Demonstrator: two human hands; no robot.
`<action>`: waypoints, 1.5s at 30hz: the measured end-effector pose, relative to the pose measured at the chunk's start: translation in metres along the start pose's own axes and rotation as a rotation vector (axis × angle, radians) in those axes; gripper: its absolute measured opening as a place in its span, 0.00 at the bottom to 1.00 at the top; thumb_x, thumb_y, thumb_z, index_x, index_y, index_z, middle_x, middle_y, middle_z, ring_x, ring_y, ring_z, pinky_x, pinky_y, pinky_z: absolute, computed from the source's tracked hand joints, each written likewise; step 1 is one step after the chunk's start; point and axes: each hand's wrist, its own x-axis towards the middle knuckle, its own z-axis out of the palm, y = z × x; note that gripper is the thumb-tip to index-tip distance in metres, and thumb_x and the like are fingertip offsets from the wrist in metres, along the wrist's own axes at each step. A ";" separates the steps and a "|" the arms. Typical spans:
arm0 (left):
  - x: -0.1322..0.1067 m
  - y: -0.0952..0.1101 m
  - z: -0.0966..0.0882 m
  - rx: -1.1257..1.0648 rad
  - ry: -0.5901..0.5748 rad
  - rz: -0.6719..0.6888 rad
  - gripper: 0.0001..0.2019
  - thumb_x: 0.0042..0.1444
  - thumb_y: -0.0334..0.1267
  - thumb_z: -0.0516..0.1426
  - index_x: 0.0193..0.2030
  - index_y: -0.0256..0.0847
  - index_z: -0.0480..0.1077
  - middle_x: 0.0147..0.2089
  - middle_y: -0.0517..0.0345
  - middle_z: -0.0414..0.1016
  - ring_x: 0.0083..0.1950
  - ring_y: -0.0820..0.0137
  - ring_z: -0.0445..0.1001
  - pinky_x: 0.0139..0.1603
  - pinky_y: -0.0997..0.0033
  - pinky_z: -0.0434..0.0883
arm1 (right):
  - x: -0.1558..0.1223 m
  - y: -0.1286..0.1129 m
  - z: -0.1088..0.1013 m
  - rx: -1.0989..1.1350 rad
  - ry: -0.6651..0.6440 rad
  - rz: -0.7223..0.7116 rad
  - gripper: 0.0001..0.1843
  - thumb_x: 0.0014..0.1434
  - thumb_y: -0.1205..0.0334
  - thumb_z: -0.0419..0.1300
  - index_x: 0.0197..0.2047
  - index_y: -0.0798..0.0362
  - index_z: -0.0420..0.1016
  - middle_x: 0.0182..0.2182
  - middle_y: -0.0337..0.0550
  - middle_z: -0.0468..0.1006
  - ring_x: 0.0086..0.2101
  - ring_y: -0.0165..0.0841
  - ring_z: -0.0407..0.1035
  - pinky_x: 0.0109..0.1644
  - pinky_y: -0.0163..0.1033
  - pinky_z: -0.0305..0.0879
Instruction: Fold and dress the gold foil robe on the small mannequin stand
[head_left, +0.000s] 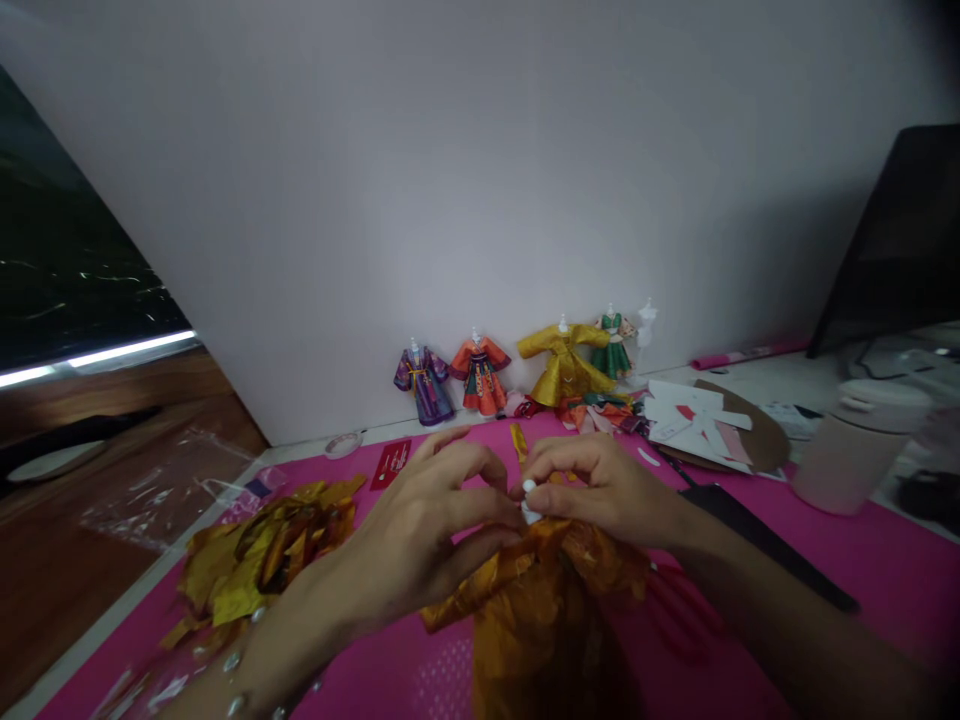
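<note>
Grip of the right hand (589,488) looks pinched closed at the white mannequin (529,489), the left hand (442,505) half-curled, its hold unclear; amber robe (544,630) already on, above the pink surface (900,575), neckline completion uncertain.

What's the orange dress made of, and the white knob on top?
The dress looks like silky fabric, maybe satin: it creases and shines in patches. The white knob looks like smooth plastic, from its even surface, but it's too small to be sure.
</note>
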 end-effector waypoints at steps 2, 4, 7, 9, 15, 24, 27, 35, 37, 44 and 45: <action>0.000 0.001 -0.001 0.002 -0.002 -0.005 0.05 0.62 0.31 0.61 0.42 0.45 0.78 0.41 0.57 0.73 0.45 0.66 0.76 0.67 0.49 0.60 | 0.000 0.000 0.000 -0.003 0.004 0.001 0.08 0.62 0.58 0.64 0.34 0.52 0.81 0.31 0.39 0.78 0.34 0.32 0.71 0.40 0.38 0.64; 0.001 0.002 -0.002 0.004 -0.006 -0.009 0.05 0.62 0.31 0.62 0.42 0.45 0.79 0.41 0.56 0.74 0.45 0.65 0.76 0.65 0.51 0.64 | 0.000 0.001 0.000 0.000 0.010 0.001 0.08 0.62 0.58 0.64 0.33 0.52 0.80 0.32 0.38 0.79 0.34 0.32 0.70 0.40 0.38 0.64; 0.002 0.003 -0.004 -0.002 -0.013 -0.008 0.04 0.61 0.32 0.63 0.41 0.44 0.79 0.40 0.56 0.74 0.45 0.65 0.76 0.61 0.54 0.67 | 0.000 0.001 0.001 0.010 0.019 0.001 0.07 0.61 0.58 0.64 0.33 0.51 0.80 0.31 0.37 0.78 0.33 0.31 0.69 0.39 0.37 0.64; 0.002 0.004 -0.005 -0.009 -0.021 -0.013 0.05 0.61 0.30 0.62 0.41 0.44 0.78 0.40 0.56 0.74 0.45 0.65 0.75 0.63 0.54 0.65 | 0.000 0.000 0.001 0.007 0.017 0.005 0.07 0.61 0.58 0.64 0.33 0.51 0.80 0.31 0.37 0.78 0.33 0.32 0.69 0.39 0.37 0.63; 0.002 0.004 -0.006 -0.014 -0.019 -0.011 0.07 0.62 0.28 0.60 0.40 0.43 0.78 0.41 0.57 0.73 0.44 0.66 0.76 0.68 0.48 0.59 | 0.000 0.000 0.002 0.011 0.015 0.001 0.08 0.61 0.58 0.64 0.33 0.52 0.80 0.31 0.38 0.78 0.33 0.32 0.69 0.38 0.37 0.63; 0.008 0.003 -0.009 0.000 -0.091 0.018 0.08 0.66 0.28 0.56 0.40 0.40 0.76 0.37 0.58 0.70 0.41 0.68 0.74 0.70 0.44 0.54 | 0.002 0.004 0.003 0.011 0.012 -0.014 0.08 0.62 0.59 0.64 0.33 0.53 0.79 0.30 0.38 0.78 0.33 0.31 0.69 0.39 0.37 0.63; 0.009 0.004 -0.008 0.027 -0.104 0.032 0.09 0.67 0.27 0.53 0.40 0.39 0.75 0.37 0.57 0.71 0.40 0.68 0.73 0.69 0.43 0.53 | 0.002 0.004 0.004 0.003 0.013 -0.031 0.08 0.62 0.59 0.63 0.32 0.52 0.78 0.30 0.37 0.76 0.33 0.32 0.68 0.39 0.37 0.62; 0.005 0.000 0.000 0.065 -0.047 0.055 0.08 0.68 0.28 0.53 0.41 0.40 0.74 0.38 0.59 0.69 0.41 0.70 0.73 0.71 0.47 0.50 | 0.002 0.005 0.005 0.023 0.025 -0.024 0.07 0.62 0.60 0.63 0.34 0.52 0.79 0.32 0.38 0.78 0.35 0.32 0.69 0.41 0.38 0.64; 0.002 -0.004 0.001 0.043 -0.007 0.076 0.07 0.68 0.29 0.55 0.43 0.41 0.74 0.38 0.60 0.69 0.42 0.71 0.73 0.72 0.51 0.50 | 0.002 0.004 0.005 0.040 0.033 -0.023 0.06 0.61 0.60 0.64 0.34 0.52 0.80 0.32 0.38 0.79 0.35 0.32 0.70 0.41 0.37 0.64; -0.003 -0.009 -0.001 0.095 0.017 0.135 0.08 0.67 0.29 0.55 0.44 0.42 0.76 0.39 0.61 0.68 0.41 0.72 0.73 0.72 0.50 0.50 | 0.002 0.004 0.007 0.074 0.042 -0.014 0.06 0.61 0.61 0.64 0.34 0.52 0.80 0.31 0.37 0.80 0.33 0.30 0.70 0.38 0.36 0.64; -0.002 -0.008 -0.002 0.106 0.004 0.135 0.08 0.67 0.29 0.55 0.44 0.42 0.76 0.39 0.61 0.68 0.41 0.72 0.73 0.72 0.50 0.50 | 0.002 0.005 0.007 0.072 0.040 -0.013 0.06 0.61 0.60 0.64 0.33 0.52 0.79 0.31 0.37 0.79 0.33 0.30 0.70 0.39 0.36 0.64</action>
